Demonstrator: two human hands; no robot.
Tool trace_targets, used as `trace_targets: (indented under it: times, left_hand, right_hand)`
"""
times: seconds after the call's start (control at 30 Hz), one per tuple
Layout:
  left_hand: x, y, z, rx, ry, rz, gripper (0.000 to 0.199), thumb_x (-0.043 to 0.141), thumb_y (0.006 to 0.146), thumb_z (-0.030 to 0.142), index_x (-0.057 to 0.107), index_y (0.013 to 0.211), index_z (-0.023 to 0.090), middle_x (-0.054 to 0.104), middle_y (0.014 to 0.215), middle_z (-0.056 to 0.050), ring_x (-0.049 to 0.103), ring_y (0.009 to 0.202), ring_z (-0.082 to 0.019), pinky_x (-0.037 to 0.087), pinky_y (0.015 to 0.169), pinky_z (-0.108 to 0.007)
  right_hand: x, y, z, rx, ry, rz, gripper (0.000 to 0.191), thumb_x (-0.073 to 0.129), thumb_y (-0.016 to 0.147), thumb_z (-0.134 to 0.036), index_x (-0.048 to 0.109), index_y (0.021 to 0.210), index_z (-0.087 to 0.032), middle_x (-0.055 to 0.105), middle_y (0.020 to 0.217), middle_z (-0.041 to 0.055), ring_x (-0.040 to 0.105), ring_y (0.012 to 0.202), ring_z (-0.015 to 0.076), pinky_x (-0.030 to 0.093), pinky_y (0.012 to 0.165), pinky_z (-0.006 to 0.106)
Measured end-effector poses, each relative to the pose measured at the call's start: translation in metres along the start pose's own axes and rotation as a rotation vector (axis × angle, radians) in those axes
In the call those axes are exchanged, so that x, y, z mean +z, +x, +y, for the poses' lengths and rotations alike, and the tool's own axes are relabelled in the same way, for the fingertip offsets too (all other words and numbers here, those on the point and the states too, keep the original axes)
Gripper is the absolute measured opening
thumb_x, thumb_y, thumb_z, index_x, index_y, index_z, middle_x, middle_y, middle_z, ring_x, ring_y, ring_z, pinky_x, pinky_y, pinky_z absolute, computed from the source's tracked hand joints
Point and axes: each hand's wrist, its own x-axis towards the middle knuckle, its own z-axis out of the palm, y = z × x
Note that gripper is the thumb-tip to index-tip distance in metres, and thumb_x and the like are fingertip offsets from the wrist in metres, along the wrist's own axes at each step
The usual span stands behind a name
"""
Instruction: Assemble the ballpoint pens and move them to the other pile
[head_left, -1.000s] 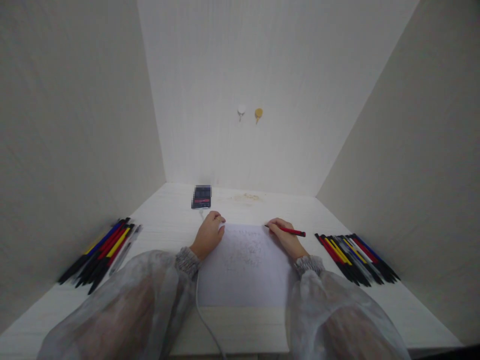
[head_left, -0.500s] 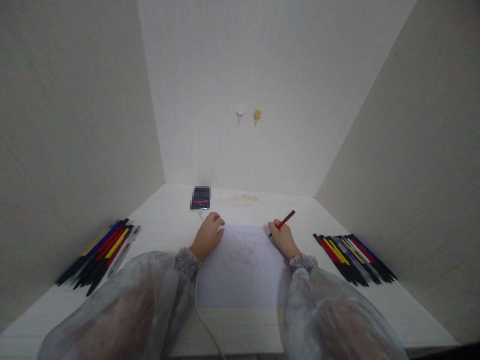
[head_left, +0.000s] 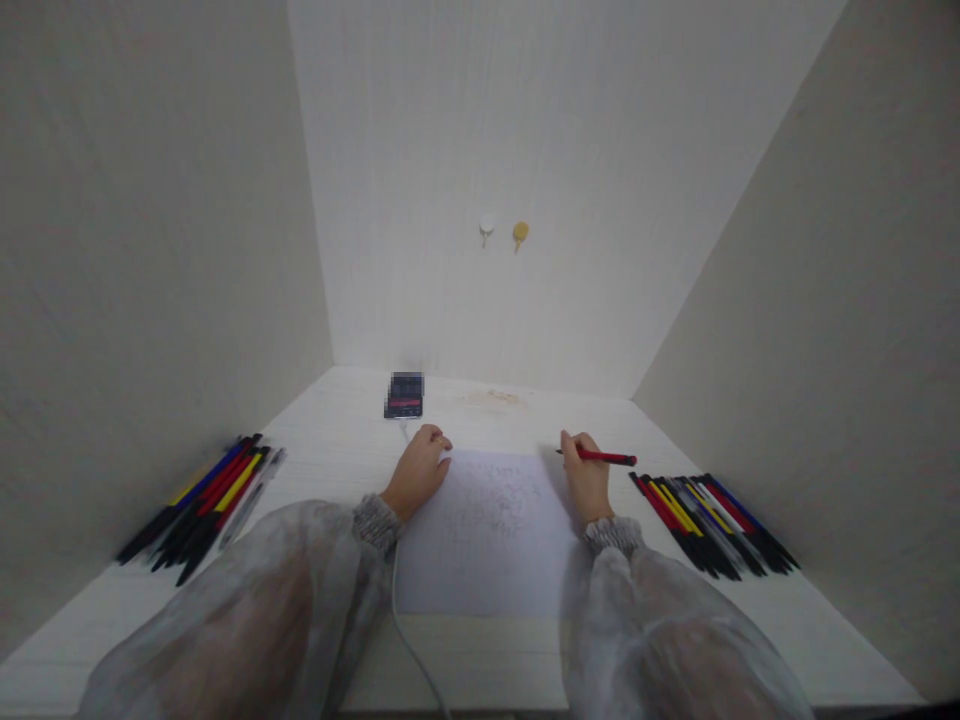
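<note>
A white sheet of paper with faint writing or marks lies on the white table. My left hand rests at the paper's upper left corner, its fingers bent and close together; no object shows in it. Just beyond the paper's upper right edge, my right hand is closed on a red pen. The pen lies nearly level, its dark tip pointing left and its back end right.
Pens in several colours lie in a left pile and a right row. A phone with a white cable lies behind my left hand. Walls enclose the table; the back one bears a white hook and a yellow hook.
My right hand has moved right, off the paper's edge, and the red pen has swung from slanting upward to nearly level. My left hand has stayed in place.
</note>
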Motion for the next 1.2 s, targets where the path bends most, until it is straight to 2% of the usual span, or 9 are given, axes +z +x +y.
trace_targets:
  times: [0.23,0.37,0.47,0.57,0.67,0.87,1.03,1.1,1.2]
  left_hand:
    - [0.001,-0.002,-0.004,-0.004,-0.006,0.011,0.018,0.049,0.067,0.011,0.054,0.084,0.015,0.044,0.094,-0.007,0.046,0.091,-0.018,0.040,0.083,-0.035]
    - [0.002,-0.002,-0.005,0.000,0.003,0.012,0.018,0.049,0.067,0.011,0.053,0.084,0.015,0.044,0.095,-0.007,0.045,0.092,-0.019,0.040,0.084,-0.035]
    - [0.003,-0.002,-0.005,0.000,0.004,0.006,0.018,0.049,0.067,0.011,0.053,0.084,0.015,0.043,0.095,-0.007,0.045,0.092,-0.019,0.040,0.084,-0.035]
    - [0.003,-0.002,-0.007,-0.006,-0.002,0.001,0.018,0.049,0.067,0.012,0.053,0.084,0.015,0.043,0.096,-0.007,0.045,0.092,-0.019,0.040,0.084,-0.035]
    - [0.003,-0.003,-0.008,-0.012,-0.004,-0.004,0.018,0.048,0.068,0.012,0.053,0.085,0.014,0.043,0.096,-0.007,0.045,0.092,-0.018,0.040,0.085,-0.034]
    - [0.002,-0.003,-0.006,-0.015,-0.006,-0.003,0.018,0.048,0.068,0.011,0.053,0.084,0.014,0.043,0.096,-0.008,0.045,0.092,-0.018,0.039,0.086,-0.034]
    - [0.001,-0.002,-0.005,-0.018,-0.014,-0.001,0.018,0.048,0.068,0.012,0.054,0.084,0.014,0.043,0.097,-0.008,0.045,0.093,-0.019,0.039,0.086,-0.035]
    - [0.002,-0.002,-0.006,-0.013,-0.018,0.000,0.017,0.048,0.068,0.013,0.054,0.084,0.014,0.043,0.097,-0.007,0.045,0.093,-0.018,0.039,0.086,-0.035]
    - [0.003,-0.002,-0.007,-0.013,-0.024,0.001,0.017,0.048,0.069,0.013,0.054,0.085,0.014,0.043,0.097,-0.007,0.045,0.092,-0.018,0.039,0.085,-0.034]
  right_hand:
    - [0.002,0.010,-0.004,0.359,0.849,-0.172,0.029,0.052,0.071,-0.042,0.062,0.065,-0.016,0.063,0.075,0.0055,0.055,0.070,0.0138,0.042,0.055,0.024]
    - [0.001,0.010,-0.009,0.418,1.017,-0.331,0.016,0.064,0.064,-0.030,0.059,0.071,-0.016,0.055,0.057,-0.0010,0.044,0.043,0.0062,0.035,0.038,0.019]
    - [-0.006,0.008,-0.015,0.481,1.115,-0.427,0.031,0.056,0.067,-0.048,0.056,0.072,-0.018,0.045,0.050,-0.0049,0.032,0.034,0.0040,0.025,0.031,0.018]
    - [-0.014,0.008,-0.021,0.503,1.208,-0.486,0.057,0.032,0.064,-0.072,0.048,0.056,-0.018,0.042,0.053,-0.0018,0.040,0.043,0.0085,0.036,0.039,0.024]
    - [-0.019,0.009,-0.025,0.450,1.285,-0.489,0.059,0.025,0.064,-0.074,0.035,0.044,-0.019,0.037,0.051,-0.0018,0.042,0.049,0.0105,0.041,0.050,0.029]
    - [-0.021,0.009,-0.025,0.452,1.332,-0.511,0.053,0.028,0.070,-0.066,0.034,0.046,-0.019,0.035,0.051,-0.0021,0.042,0.052,0.0115,0.041,0.057,0.031]
    - [-0.017,0.012,-0.018,0.466,1.302,-0.443,0.056,0.026,0.066,-0.071,0.042,0.056,-0.019,0.039,0.053,-0.0020,0.043,0.052,0.0117,0.041,0.053,0.030]
    - [-0.015,0.015,-0.013,0.513,1.169,-0.460,0.050,0.028,0.073,-0.064,0.046,0.064,-0.018,0.040,0.054,-0.0019,0.042,0.049,0.0110,0.040,0.050,0.027]
    - [-0.013,0.016,-0.006,0.490,0.632,-0.570,0.030,0.031,0.082,-0.038,0.047,0.068,-0.016,0.041,0.053,-0.0016,0.038,0.044,0.0088,0.036,0.043,0.022]
